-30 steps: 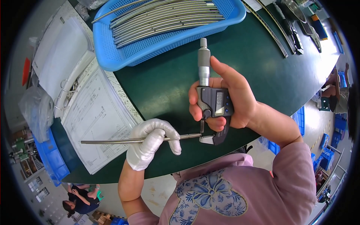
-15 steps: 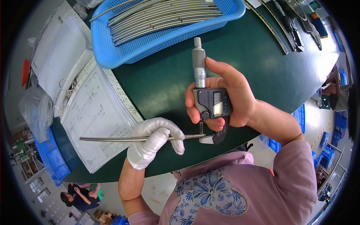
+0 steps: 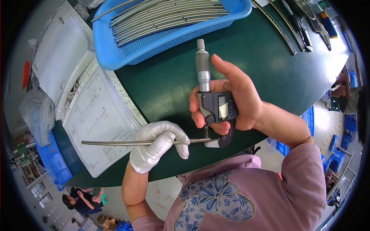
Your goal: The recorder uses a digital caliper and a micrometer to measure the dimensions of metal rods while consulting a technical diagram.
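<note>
My left hand [image 3: 154, 145], in a white glove, is closed around a thin metal rod [image 3: 111, 143] held level. The rod's right end sits in the jaw gap of a digital micrometer [image 3: 208, 101], between the spindle and the anvil. My bare right hand [image 3: 244, 96] grips the micrometer's frame, fingers wrapped behind and round it. Its thumb is raised beside the grey thimble and stands apart from it. The small screen faces up, its reading too small to make out.
A blue plastic basket [image 3: 154, 52] with several metal rods [image 3: 169, 19] stands at the far side of the green table [image 3: 165, 81]. An open ring binder [image 3: 73, 90] with drawings lies left. Long strips [image 3: 275, 27] and hand tools [image 3: 302, 30] lie far right. Another person [image 3: 83, 200] sits beyond, lower left.
The micrometer's upper end has tilted slightly left, and my right thumb has moved up a little, away from the thimble. The rod and my left hand are nearly still.
</note>
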`<state>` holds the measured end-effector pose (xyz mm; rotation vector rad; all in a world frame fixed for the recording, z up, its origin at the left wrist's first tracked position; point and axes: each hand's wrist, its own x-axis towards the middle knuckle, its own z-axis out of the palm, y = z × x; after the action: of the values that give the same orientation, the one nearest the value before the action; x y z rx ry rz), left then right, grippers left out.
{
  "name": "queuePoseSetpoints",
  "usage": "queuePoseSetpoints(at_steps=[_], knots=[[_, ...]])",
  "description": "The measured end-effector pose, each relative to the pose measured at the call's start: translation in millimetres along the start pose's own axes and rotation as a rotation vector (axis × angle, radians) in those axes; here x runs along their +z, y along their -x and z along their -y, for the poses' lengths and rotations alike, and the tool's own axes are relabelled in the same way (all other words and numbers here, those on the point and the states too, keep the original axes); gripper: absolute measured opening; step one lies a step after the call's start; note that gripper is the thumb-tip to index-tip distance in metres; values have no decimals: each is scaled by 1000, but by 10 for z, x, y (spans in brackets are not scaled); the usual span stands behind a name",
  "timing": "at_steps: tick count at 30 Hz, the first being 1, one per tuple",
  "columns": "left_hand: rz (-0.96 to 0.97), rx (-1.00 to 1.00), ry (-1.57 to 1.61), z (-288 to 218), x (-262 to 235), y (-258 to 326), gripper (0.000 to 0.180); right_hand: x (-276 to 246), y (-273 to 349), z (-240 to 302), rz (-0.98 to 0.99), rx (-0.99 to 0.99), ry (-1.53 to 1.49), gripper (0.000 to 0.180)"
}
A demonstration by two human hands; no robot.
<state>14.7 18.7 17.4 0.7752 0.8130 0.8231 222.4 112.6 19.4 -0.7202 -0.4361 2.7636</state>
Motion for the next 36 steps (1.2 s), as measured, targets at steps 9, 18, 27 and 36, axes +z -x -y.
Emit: queuePoseSetpoints(at_steps=[9,18,27,36], knots=[[20,7,5,15,-21,2,21,18,0,-1,-29,25,35,70],[33,22,-10,7,-13,-9,20,2,2,-11,2,7,3,72],[77,88,52,53,-35,-13,17,44,-6,-12,-30,-25,109,79],[71,77,49,43,-15,-19,17,14,0,-32,29,-28,43,78]])
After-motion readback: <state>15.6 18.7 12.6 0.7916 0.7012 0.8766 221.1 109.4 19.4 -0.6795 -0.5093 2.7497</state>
